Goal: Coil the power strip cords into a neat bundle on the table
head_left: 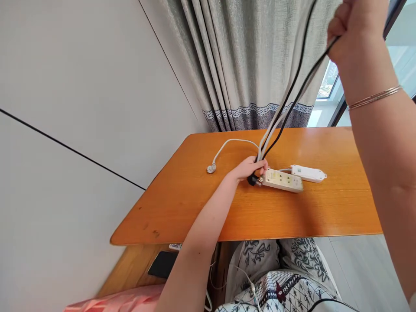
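Right hand [355,30] raised, clutching cables [274,128]; left hand [248,168] gripping them — beside power strip [282,180]

Pale wall [81,86], dark seam line. Grey pleated curtain [247,65] behind orange wooden table [195,208]. Bright window [328,82] beside curtain. Pale floor [357,264].

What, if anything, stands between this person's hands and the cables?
Nothing visible. The left hand grips the cables low down, right beside the cream power strip on the table, and the right hand clutches the same cables raised high in front of the curtain. Both hands touch them directly.
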The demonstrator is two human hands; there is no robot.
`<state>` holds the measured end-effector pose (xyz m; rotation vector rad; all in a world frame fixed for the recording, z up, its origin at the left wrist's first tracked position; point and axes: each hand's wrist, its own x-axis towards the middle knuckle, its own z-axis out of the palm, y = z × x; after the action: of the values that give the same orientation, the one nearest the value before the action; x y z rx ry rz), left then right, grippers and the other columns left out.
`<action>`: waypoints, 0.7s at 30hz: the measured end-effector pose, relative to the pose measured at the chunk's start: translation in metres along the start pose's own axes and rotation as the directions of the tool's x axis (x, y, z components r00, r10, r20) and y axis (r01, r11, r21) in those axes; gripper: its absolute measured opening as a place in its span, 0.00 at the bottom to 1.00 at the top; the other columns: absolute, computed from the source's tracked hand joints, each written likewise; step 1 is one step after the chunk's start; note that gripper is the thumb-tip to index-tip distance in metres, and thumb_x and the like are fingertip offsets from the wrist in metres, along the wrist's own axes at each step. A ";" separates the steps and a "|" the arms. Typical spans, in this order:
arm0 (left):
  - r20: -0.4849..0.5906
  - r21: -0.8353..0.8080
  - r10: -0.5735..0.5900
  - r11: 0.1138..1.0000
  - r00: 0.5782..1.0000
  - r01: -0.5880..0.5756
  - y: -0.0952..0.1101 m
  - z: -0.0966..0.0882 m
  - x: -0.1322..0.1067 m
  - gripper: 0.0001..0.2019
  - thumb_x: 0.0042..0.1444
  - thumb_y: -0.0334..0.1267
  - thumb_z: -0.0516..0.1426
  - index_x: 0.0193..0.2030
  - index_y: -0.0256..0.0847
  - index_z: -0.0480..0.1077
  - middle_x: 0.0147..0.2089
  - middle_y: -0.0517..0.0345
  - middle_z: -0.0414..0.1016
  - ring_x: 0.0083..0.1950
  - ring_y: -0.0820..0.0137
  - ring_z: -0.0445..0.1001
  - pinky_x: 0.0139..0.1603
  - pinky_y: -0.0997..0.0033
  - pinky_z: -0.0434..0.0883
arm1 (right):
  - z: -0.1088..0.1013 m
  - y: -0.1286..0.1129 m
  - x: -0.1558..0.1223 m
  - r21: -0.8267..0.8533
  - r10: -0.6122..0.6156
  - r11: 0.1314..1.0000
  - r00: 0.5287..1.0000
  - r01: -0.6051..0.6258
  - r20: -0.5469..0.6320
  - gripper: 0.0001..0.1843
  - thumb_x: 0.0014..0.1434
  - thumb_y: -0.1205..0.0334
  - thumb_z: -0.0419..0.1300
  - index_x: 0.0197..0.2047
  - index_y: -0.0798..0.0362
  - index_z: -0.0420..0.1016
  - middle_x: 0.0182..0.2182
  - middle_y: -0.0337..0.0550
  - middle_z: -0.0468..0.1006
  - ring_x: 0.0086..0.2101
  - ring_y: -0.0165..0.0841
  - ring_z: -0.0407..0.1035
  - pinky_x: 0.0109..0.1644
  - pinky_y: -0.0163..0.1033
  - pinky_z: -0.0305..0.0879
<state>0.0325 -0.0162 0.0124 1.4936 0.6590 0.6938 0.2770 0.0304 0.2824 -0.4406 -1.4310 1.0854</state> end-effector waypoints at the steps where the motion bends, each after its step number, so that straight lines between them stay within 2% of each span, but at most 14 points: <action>1: -0.043 -0.022 -0.021 1.000 0.999 0.020 0.002 -0.011 -0.006 0.29 0.42 0.65 0.68 0.25 0.36 0.71 0.19 0.63 0.68 0.23 0.77 0.66 0.31 0.74 0.66 | -0.013 0.007 -0.018 -0.021 0.001 1.000 0.999 -0.001 -0.035 0.19 0.69 0.51 0.34 0.29 0.50 0.49 0.24 0.27 0.44 0.19 0.10 0.47 0.29 0.27 0.35; 4: -0.108 -0.090 -0.035 0.996 0.993 0.026 0.007 -0.033 -0.019 0.26 0.41 0.59 0.70 0.27 0.37 0.71 0.19 0.65 0.66 0.23 0.78 0.66 0.29 0.75 0.65 | -0.051 0.035 -0.066 -0.090 0.012 0.996 0.990 -0.025 -0.142 0.20 0.65 0.47 0.52 0.29 0.47 0.48 0.21 0.26 0.45 0.20 0.16 0.49 0.27 0.30 0.40; 7: -0.152 -0.159 0.003 0.987 0.988 -0.028 0.008 -0.036 -0.022 0.25 0.43 0.57 0.71 0.27 0.37 0.70 0.18 0.69 0.60 0.22 0.78 0.65 0.33 0.73 0.69 | -0.092 0.064 -0.081 -0.104 0.006 0.994 0.978 -0.028 -0.210 0.25 0.59 0.49 0.62 0.30 0.46 0.46 0.19 0.24 0.44 0.20 0.20 0.45 0.26 0.32 0.42; 8: -0.178 -0.186 0.022 0.981 0.984 -0.055 0.008 -0.035 -0.021 0.25 0.44 0.57 0.71 0.27 0.37 0.70 0.17 0.70 0.58 0.22 0.78 0.65 0.35 0.72 0.71 | -0.104 0.074 -0.082 -0.126 0.000 0.991 0.944 -0.044 -0.329 0.27 0.55 0.51 0.65 0.30 0.46 0.45 0.18 0.23 0.45 0.19 0.20 0.45 0.26 0.33 0.43; 9: -0.209 -0.213 0.037 0.974 0.977 -0.082 0.008 -0.034 -0.020 0.24 0.45 0.57 0.70 0.28 0.37 0.70 0.17 0.71 0.56 0.22 0.78 0.64 0.37 0.71 0.72 | -0.115 0.084 -0.082 -0.144 -0.002 0.987 0.875 -0.077 -0.484 0.28 0.51 0.54 0.67 0.30 0.47 0.46 0.18 0.23 0.46 0.19 0.21 0.45 0.26 0.33 0.44; 10: -0.243 -0.240 0.047 0.965 0.969 -0.107 0.010 -0.033 -0.018 0.24 0.47 0.57 0.69 0.28 0.37 0.70 0.17 0.71 0.56 0.21 0.78 0.64 0.38 0.71 0.73 | -0.123 0.096 -0.084 -0.161 0.012 0.978 0.809 -0.132 -0.588 0.27 0.49 0.55 0.67 0.31 0.47 0.47 0.18 0.23 0.49 0.20 0.21 0.47 0.26 0.32 0.46; 11: -0.279 -0.267 0.050 0.955 0.959 -0.128 0.012 -0.033 -0.016 0.23 0.49 0.57 0.69 0.27 0.37 0.69 0.17 0.71 0.55 0.21 0.78 0.63 0.38 0.71 0.73 | -0.130 0.109 -0.088 -0.169 0.021 0.973 0.788 -0.158 -0.615 0.25 0.50 0.56 0.66 0.32 0.46 0.48 0.18 0.23 0.53 0.20 0.23 0.51 0.27 0.31 0.49; 14: -0.376 -0.333 0.030 0.929 0.926 -0.165 0.025 -0.034 -0.009 0.21 0.57 0.53 0.65 0.26 0.37 0.67 0.17 0.71 0.55 0.21 0.79 0.62 0.37 0.73 0.74 | -0.134 0.152 -0.111 -0.207 0.059 0.946 0.761 -0.249 -0.646 0.21 0.49 0.58 0.62 0.32 0.46 0.49 0.19 0.26 0.59 0.21 0.25 0.57 0.27 0.31 0.52; 15: -0.404 -0.348 0.019 0.921 0.915 -0.173 0.031 -0.035 -0.007 0.21 0.59 0.51 0.64 0.25 0.37 0.67 0.17 0.70 0.55 0.21 0.79 0.62 0.37 0.74 0.73 | -0.132 0.166 -0.121 -0.296 0.078 0.887 0.747 -0.354 -0.660 0.17 0.50 0.57 0.59 0.32 0.47 0.50 0.19 0.27 0.59 0.21 0.25 0.58 0.27 0.31 0.54; 16: -0.428 -0.362 0.009 0.914 0.904 -0.181 0.038 -0.036 -0.003 0.21 0.61 0.51 0.62 0.25 0.37 0.67 0.17 0.70 0.55 0.20 0.79 0.62 0.36 0.75 0.73 | -0.129 0.179 -0.131 -0.325 0.098 0.858 0.747 -0.398 -0.657 0.13 0.50 0.58 0.58 0.32 0.47 0.54 0.20 0.28 0.61 0.21 0.25 0.60 0.27 0.31 0.55; 18: -0.479 -0.392 -0.008 0.897 0.878 -0.205 0.052 -0.038 0.004 0.21 0.63 0.50 0.60 0.25 0.38 0.66 0.17 0.70 0.54 0.20 0.80 0.61 0.35 0.76 0.73 | -0.121 0.200 -0.146 -0.370 0.136 0.814 0.767 -0.447 -0.628 0.06 0.49 0.60 0.56 0.31 0.49 0.62 0.21 0.32 0.65 0.23 0.26 0.61 0.29 0.32 0.57; 21: -0.551 -0.449 -0.044 0.857 0.833 -0.251 0.068 -0.043 0.013 0.23 0.64 0.52 0.58 0.24 0.39 0.64 0.16 0.71 0.51 0.18 0.81 0.58 0.34 0.79 0.72 | -0.110 0.218 -0.160 -0.422 0.293 0.737 0.811 -0.529 -0.506 0.03 0.49 0.62 0.57 0.27 0.52 0.69 0.23 0.38 0.72 0.25 0.28 0.66 0.32 0.35 0.63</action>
<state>0.0077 0.0199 0.0814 0.8317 0.7450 1.3040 0.3393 0.0477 -0.0024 -1.3950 -1.2636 0.8333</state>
